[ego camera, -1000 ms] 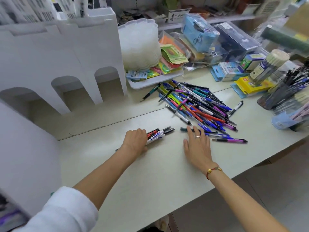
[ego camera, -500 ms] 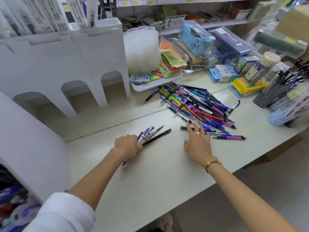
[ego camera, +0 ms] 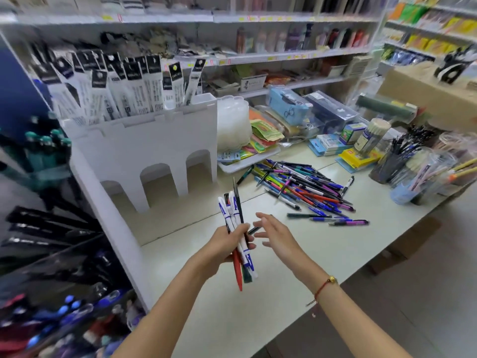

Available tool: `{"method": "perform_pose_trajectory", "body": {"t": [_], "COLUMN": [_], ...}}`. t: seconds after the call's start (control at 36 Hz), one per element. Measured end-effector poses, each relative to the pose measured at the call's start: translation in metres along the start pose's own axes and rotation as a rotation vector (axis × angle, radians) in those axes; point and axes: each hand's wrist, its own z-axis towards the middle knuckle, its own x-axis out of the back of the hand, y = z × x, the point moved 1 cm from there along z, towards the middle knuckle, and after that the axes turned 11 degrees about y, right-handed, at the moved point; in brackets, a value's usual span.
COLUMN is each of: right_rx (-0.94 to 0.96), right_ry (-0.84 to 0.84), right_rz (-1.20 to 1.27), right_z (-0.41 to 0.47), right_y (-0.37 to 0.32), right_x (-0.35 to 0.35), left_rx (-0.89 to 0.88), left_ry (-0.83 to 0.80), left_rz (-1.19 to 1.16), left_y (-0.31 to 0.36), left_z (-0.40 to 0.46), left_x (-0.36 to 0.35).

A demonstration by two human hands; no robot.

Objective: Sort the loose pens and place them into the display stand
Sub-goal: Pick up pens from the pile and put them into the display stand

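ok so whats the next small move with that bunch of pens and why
Probably bring the right hand onto the bunch of pens to square them up. The left hand grips them mid-length above the table, the ends are uneven, and the right hand is open beside them.

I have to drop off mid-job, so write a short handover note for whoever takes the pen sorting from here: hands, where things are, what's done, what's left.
Left hand: shut around a bundle of pens, white-and-blue ones plus a red and a dark one, held up off the table.
Right hand: open, empty, beside the bundle, fingers spread.
Loose pile of pens: on the table to the right, with a few strays nearer the edge.
Display stand: on the left, already holding pens.
Done: one bundle gathered.
Left: put the bundle in the stand, then sort the pile and strays.
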Motion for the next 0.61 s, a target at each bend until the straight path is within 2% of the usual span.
{"method": "perform_pose_trajectory", "body": {"t": [0.14,0.33,0.5,0.61], "right_rx": [-0.024,0.074,0.192,0.303], "right_ry": [0.059,0.016,-0.14,-0.244], "right_rz": [0.109,0.152,0.23,0.169], "right_z": [-0.027,-0.067,-0.114,-0.148], "right_y": [-0.042,-0.094,-0.124,-0.135], "right_x": [0.013,0.023,0.005,-0.013], "left_rx": [-0.013,-0.09,-0.193,-0.219], "left_ry": [-0.037,-0.014,-0.068,-0.062], "left_rz": [-0.088,-0.307,-0.257,-0.198], "left_y": [0.024,0.04,0.029,0.016], "left_z": [-0.039,-0.096,-0.152,-0.186], "left_x": [0.018,0.047,0.064,0.072]}}
